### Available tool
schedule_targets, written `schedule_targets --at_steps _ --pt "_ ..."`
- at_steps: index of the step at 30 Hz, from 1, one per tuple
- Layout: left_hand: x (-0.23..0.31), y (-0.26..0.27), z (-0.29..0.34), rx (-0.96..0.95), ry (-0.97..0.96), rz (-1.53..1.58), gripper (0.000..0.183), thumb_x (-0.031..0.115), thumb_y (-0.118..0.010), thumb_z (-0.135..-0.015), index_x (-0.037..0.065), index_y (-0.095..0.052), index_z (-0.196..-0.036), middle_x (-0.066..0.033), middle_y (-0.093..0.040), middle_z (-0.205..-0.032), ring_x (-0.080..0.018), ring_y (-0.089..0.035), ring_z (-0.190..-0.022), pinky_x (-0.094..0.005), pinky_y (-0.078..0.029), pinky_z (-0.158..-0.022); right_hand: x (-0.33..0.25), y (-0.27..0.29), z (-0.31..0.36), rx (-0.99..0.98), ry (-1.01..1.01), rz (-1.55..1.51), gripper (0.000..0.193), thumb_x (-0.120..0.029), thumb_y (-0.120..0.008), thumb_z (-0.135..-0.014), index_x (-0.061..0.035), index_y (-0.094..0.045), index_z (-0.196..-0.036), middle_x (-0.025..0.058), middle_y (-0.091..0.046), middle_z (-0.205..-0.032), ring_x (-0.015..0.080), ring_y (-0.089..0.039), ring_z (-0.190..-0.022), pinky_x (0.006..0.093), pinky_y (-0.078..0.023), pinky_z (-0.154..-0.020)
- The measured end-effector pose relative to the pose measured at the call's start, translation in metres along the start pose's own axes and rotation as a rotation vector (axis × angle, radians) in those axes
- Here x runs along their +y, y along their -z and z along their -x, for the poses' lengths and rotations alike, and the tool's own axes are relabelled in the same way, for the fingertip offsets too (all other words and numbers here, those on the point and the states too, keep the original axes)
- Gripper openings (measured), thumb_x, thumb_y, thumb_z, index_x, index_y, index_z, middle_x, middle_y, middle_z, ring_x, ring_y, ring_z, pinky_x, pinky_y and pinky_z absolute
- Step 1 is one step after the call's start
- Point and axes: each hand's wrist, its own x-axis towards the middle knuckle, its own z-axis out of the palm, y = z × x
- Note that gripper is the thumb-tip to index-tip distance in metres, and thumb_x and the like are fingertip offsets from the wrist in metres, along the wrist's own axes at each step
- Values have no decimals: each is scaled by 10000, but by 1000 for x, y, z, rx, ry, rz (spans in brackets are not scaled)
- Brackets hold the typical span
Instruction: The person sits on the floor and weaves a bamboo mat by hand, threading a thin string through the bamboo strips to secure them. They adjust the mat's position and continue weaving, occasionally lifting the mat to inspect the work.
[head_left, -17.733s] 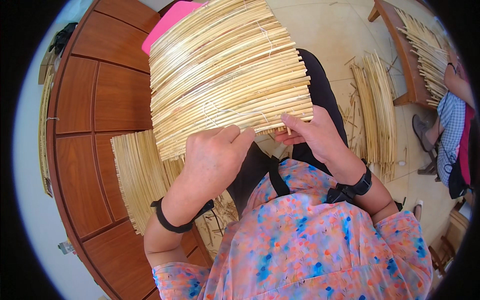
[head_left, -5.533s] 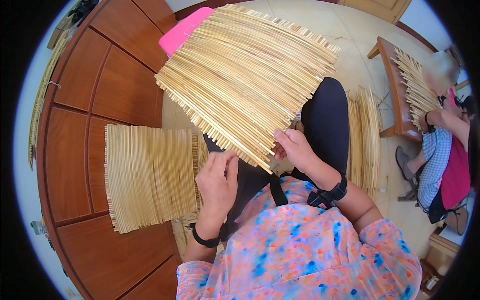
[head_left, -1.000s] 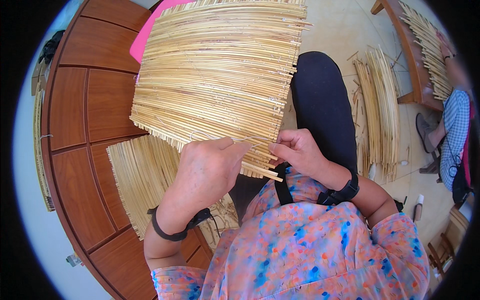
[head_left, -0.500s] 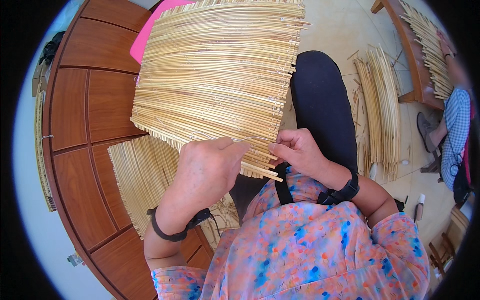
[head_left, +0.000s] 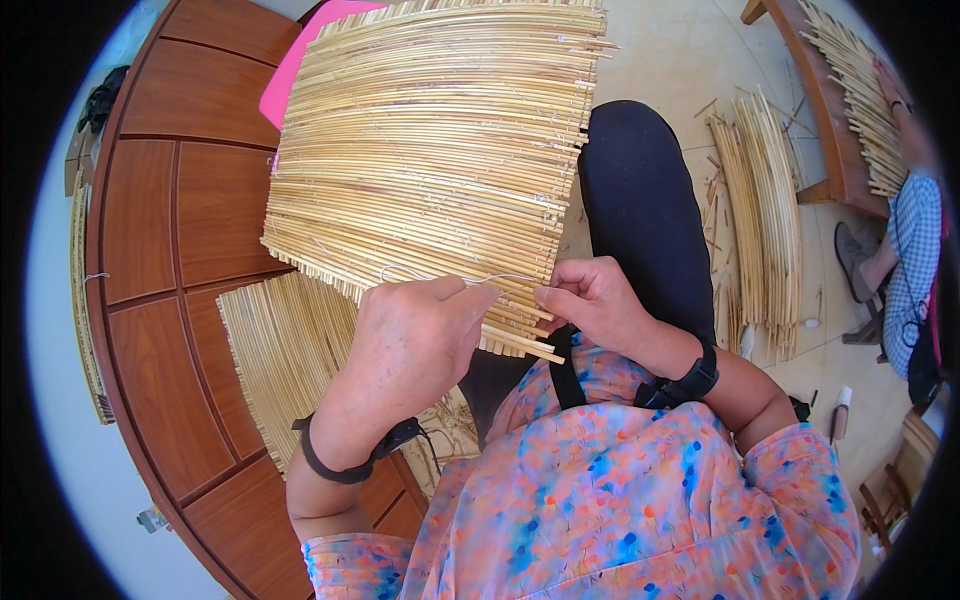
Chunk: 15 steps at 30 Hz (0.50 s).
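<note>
A mat of thin straw-coloured reeds (head_left: 430, 150), bound with pale thread, lies across my lap and slopes away from me. Over its near edge is my left hand (head_left: 415, 325), its thumb and fingers closed where a white string (head_left: 510, 277) comes out. The string makes a small loop on the mat beside that hand and runs toward the right corner. There my right hand (head_left: 598, 300) pinches the reed ends, thumb on top and fingers partly hidden. A few loose reed ends stick out between the two hands.
A second reed mat (head_left: 290, 350) leans by the brown wooden panel (head_left: 140, 220) at left. Part of a pink seat (head_left: 300, 65) shows behind the mat. Reed bundles (head_left: 755, 220) lie on the floor at right. Another person's hand (head_left: 885, 85) rests on reeds on a bench (head_left: 835, 140).
My hands and the mat stay almost where they were, with only a very slight shift. The closed grips look the same.
</note>
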Motion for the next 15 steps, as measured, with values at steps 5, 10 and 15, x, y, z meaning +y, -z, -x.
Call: schedule_targets --at_steps 5,10,15 --pt "0 1 0 -19 9 -15 190 -22 -655 -765 35 -704 -939 -94 -599 -651 -272 -608 -565 -354 -467 -502 0 0 0 -7 -7 6 188 -94 -593 -962 71 -649 -1032 83 -686 -890 105 -667 -751 249 -591 -676" --pt "0 5 -3 -72 -16 -74 192 -12 -658 -760 38 -702 -940 -95 -613 -681 -287 -616 -594 -369 -479 -519 1 0 -1 -11 -4 19 195 -89 -588 -962 74 -648 -1050 85 -688 -894 106 -666 -749 251 -588 -676" --pt "4 10 -8 -96 -21 -116 183 -1 -657 -760 38 -698 -934 -95 -620 -700 -301 -620 -615 -380 -490 -538 -2 0 0 2 -11 28 191 -91 -593 -957 73 -649 -1038 74 -681 -870 106 -664 -744 252 -587 -676"
